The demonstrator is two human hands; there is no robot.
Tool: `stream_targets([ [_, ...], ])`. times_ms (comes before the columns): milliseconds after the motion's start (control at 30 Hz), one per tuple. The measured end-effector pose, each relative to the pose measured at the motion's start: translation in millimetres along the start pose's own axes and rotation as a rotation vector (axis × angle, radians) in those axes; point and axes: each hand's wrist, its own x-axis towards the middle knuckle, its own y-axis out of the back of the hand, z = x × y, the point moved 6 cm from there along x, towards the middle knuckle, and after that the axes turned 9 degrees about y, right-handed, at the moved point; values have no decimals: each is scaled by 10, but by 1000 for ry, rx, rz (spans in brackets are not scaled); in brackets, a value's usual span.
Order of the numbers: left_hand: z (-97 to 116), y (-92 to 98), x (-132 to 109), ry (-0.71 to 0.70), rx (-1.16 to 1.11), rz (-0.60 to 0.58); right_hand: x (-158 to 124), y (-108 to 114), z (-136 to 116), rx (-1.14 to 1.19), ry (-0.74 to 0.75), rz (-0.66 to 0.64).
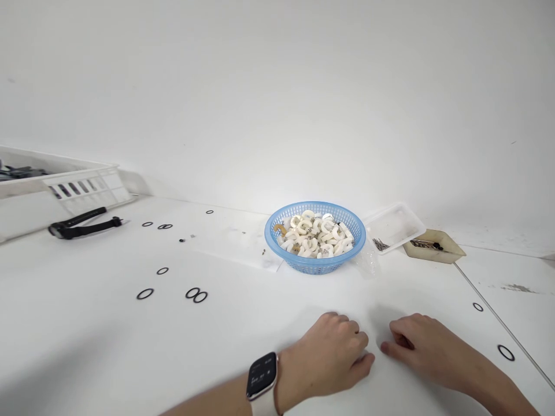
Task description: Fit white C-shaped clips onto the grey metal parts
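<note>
My left hand (327, 355), with a smartwatch (262, 375) on its wrist, rests on the white table with its fingers curled in. Just to the right lies my right hand (429, 349), also loosely closed, its thumb pointing toward the left one. A small gap separates the two, and nothing shows in either. Beyond them stands a blue plastic basket (315, 267) heaped with white C-shaped plastic pieces (318, 234) that carry small metal parts. Neither hand touches it.
Right of the basket are a white tray (396, 225) with small metal pins and a beige box (433, 254). Black rings (145, 293) are scattered left and right. A black watch (82, 225) lies by a white crate (87, 185) at left. A wall (277, 104) closes the back.
</note>
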Motion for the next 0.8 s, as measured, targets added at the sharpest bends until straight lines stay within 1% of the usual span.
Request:
stream_targets([
  [267,2,-15,5,2,9,-17,-11,9,-9,-22,-13,-18],
  [400,7,-22,3,2,13,-15,-4,1,-6,-12,-5,-3],
  [633,10,-2,-2,-6,0,-3,-10,-2,-5,0,-6,-7],
  [800,-3,-10,3,-9,-11,26,-15,1,-5,1,-5,-5],
])
